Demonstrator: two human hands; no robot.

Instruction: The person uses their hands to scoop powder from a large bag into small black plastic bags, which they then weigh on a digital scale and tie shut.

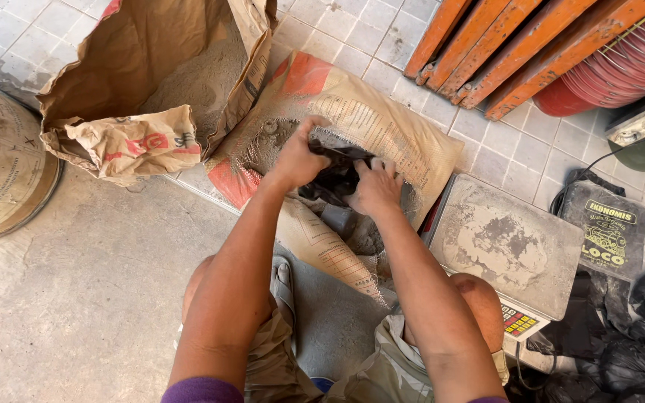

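Place: over the mouth of a torn paper sack lying on the floor, between the person's knees and a dusty scale.
Left hand: the left hand is clenched on the near-left edge of a black bag, thumb and fingers pinching the rim up.
Right hand: the right hand grasps the bag's right edge, fingers curled over it.
Bag: the black bag sits inside the sack's opening, just above the grey powder, stretched between both hands.
Doing it well: judged from this, the mouth wants holding wide and taut, each hand pulling apart evenly, so the rim does not fold in; keeping the bag low over the powder should cut spills and dust.
Risk: thin plastic may tear if one hand pulls harder.
Around: a second open sack of powder stands behind, a drum at far left, more black bags beside the scale, orange boards beyond.
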